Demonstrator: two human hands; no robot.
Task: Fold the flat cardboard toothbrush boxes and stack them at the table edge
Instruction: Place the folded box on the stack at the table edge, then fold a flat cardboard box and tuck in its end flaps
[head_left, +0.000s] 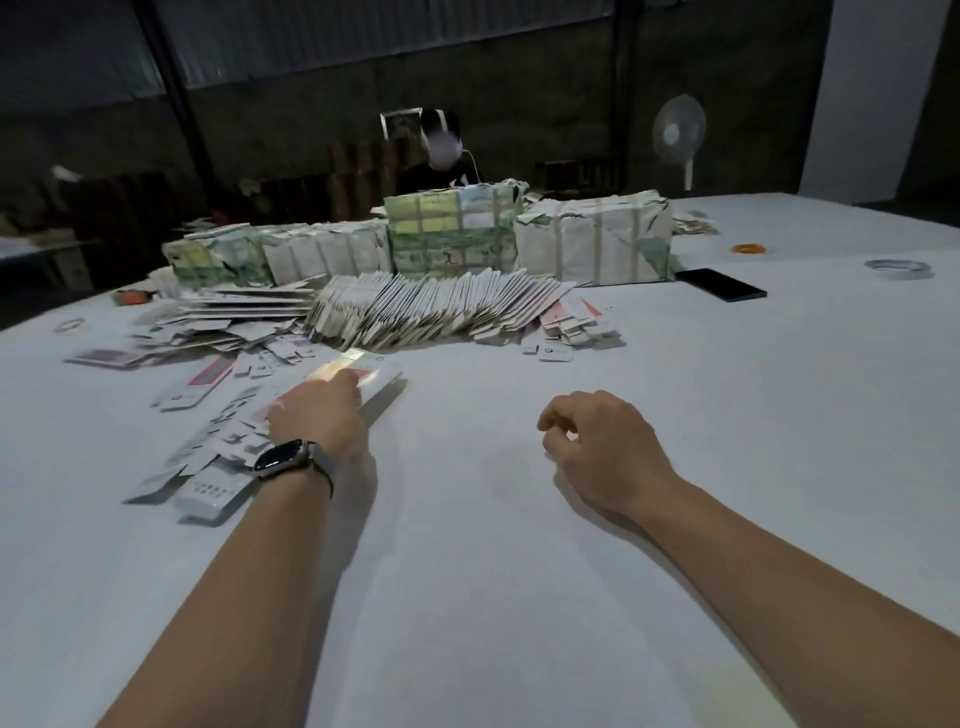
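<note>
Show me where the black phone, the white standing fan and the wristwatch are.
Flat black phone (721, 284), head view, middle of its dark screen.
White standing pedestal fan (678, 129), head view, centre of its round grille.
Dark square-faced wristwatch (278, 459), head view, middle of its face, on the left wrist.
</note>
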